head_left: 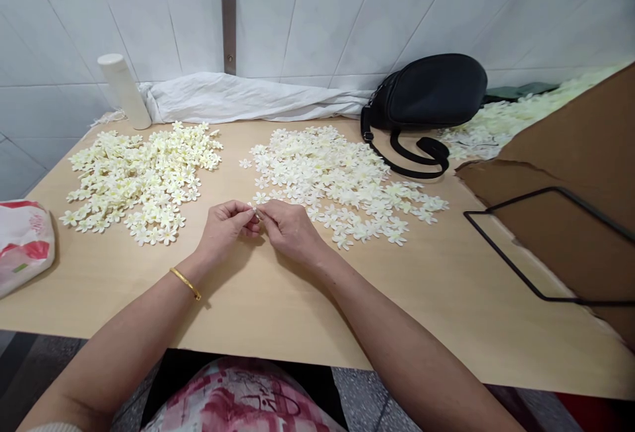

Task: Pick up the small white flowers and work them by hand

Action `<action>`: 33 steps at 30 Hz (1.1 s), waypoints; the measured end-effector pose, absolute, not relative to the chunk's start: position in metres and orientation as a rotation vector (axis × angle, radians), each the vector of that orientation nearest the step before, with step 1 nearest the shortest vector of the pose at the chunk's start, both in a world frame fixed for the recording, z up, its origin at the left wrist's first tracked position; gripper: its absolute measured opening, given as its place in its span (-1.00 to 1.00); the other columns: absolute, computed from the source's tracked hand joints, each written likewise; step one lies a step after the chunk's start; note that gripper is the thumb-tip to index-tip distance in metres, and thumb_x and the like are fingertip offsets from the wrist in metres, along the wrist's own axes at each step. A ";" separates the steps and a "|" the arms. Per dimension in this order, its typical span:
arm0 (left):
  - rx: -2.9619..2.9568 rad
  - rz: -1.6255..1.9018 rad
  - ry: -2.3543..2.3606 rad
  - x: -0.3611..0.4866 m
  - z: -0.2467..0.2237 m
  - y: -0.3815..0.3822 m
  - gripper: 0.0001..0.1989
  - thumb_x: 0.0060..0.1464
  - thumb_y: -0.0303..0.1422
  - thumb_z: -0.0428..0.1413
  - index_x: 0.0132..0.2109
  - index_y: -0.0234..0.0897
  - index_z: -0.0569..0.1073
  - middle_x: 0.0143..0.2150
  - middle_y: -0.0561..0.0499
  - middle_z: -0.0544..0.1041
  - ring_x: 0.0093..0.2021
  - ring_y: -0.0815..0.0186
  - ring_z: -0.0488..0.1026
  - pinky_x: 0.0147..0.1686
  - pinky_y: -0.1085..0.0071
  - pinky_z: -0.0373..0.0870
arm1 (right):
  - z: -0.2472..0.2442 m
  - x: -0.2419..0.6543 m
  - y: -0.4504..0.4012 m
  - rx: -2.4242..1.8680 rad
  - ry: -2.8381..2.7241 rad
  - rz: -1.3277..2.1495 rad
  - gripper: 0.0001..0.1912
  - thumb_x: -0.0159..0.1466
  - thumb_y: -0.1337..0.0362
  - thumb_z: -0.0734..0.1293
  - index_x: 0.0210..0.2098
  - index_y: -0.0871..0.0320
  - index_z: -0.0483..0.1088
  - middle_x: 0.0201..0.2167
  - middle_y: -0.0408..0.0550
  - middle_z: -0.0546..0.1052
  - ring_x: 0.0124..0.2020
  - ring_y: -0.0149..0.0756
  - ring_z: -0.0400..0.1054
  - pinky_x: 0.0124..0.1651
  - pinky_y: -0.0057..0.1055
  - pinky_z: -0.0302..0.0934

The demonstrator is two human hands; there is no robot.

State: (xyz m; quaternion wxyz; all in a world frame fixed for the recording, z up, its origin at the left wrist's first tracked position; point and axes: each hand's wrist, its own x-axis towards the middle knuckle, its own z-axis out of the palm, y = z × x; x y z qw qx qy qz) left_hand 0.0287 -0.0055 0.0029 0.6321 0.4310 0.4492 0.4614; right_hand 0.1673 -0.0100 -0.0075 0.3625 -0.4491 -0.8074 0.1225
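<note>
My left hand (225, 228) and my right hand (292, 228) meet over the middle of the table, thumbs and fingertips pinched together. Between them is a small pale artificial flower (254, 210), mostly hidden by the fingers. A gold bangle (185, 284) circles my left wrist. To the left of my hands lies a heap of cream artificial flowers (143, 174), some with yellowish centres. Just beyond and to the right spreads a second heap of whiter loose blossoms (327, 174), whose near edge comes close to my right hand.
A white bottle (125, 91) leans near a white cloth (258, 98) along the tiled wall. The black bag (431, 91) trails its strap on the table. At right are torn cardboard (575, 174), a black wire frame (506, 266) and more flowers (526, 114). A red-and-white packet (24, 243) sits at left.
</note>
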 end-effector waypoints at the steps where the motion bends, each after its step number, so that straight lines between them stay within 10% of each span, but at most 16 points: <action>1: 0.980 1.054 1.032 0.029 0.003 -0.005 -0.93 -0.16 -0.45 0.13 -0.50 -0.38 0.39 -0.57 -0.01 0.44 -0.57 0.44 0.38 -0.52 0.47 0.35 | -0.007 0.167 -0.010 -1.153 -2.075 0.328 -0.78 0.16 0.45 0.11 -0.55 0.18 0.28 -0.58 -0.12 0.35 -0.53 -0.43 0.19 -0.40 -0.49 0.05; 33: 0.900 1.107 1.076 0.024 0.005 -0.002 -0.90 -0.20 -0.43 0.14 -0.48 -0.36 0.35 -0.56 0.03 0.42 -0.59 0.46 0.34 -0.50 0.47 0.29 | -0.001 0.198 0.007 -1.095 -1.342 1.062 -0.83 0.09 0.20 0.25 -0.47 0.18 0.38 -0.52 -0.11 0.48 -0.48 -0.38 0.34 -0.35 -0.43 0.20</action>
